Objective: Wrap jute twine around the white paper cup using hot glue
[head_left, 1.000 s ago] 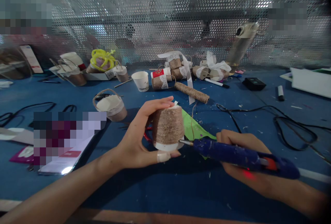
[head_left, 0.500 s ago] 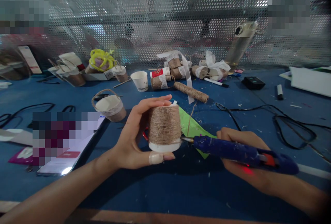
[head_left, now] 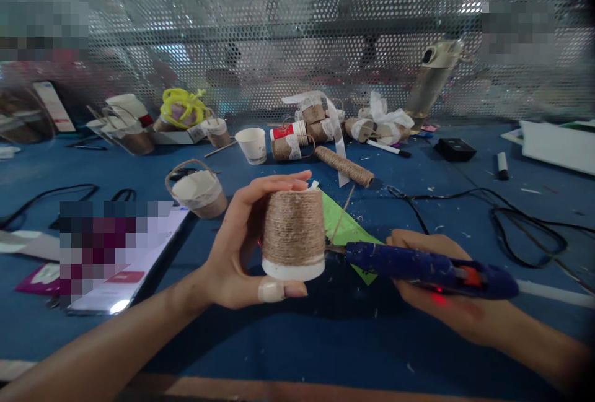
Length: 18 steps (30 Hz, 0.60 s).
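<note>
Above a blue table strewn with scraps, a small tapered paper cup wrapped in coarse brown jute twine is held wider end down in the left hand. The fingers are curled over its top and a bandaged thumb is pressed under its rim. Only a smooth white band near that rim is bare. A dark blue hot-glue gun is gripped in the closed right hand, its metal nozzle laid against the cup's lower right edge, where twine meets paper. Gluing down the last turns is judged to be the step in hand; a thin glue line and a steady cup are called for next. A loose strand trails over a bright green paper sheet toward a twine spool.
</note>
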{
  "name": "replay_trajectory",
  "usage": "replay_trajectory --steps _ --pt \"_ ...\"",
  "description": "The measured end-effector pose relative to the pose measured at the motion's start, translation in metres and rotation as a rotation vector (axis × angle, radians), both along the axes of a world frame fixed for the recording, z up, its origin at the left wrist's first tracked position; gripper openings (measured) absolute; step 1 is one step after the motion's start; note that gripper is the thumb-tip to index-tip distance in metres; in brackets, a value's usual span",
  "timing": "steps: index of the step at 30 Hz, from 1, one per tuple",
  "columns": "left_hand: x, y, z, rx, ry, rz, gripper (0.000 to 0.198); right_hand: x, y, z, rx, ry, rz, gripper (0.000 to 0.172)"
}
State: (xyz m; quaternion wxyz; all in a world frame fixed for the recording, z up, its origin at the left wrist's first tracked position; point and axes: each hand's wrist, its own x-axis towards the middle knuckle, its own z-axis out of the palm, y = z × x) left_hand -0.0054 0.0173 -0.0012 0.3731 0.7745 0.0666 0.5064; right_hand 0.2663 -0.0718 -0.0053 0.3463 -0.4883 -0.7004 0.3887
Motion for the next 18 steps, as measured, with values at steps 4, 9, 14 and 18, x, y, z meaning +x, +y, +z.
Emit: replay_trajectory --steps 4,9,14,18 --pt "0.001 -0.001 -0.003 -0.014 -0.005 -0.025 0.084 0.000 0.001 0.000 -0.077 0.038 -0.028 0.024" --pt "0.002 -0.002 -0.002 0.007 0.035 0.018 0.082 0.002 0.002 0.001 -0.134 0.095 -0.167 0.026" --pt "-0.004 -0.002 0.005 0.165 0.199 0.218 0.090 -0.005 0.007 -0.001 -0.104 0.258 -0.317 0.022" --pt "-0.008 -0.003 0.004 0.148 0.251 0.276 0.092 -0.019 0.012 -0.006 -0.048 0.416 -0.244 0.032"
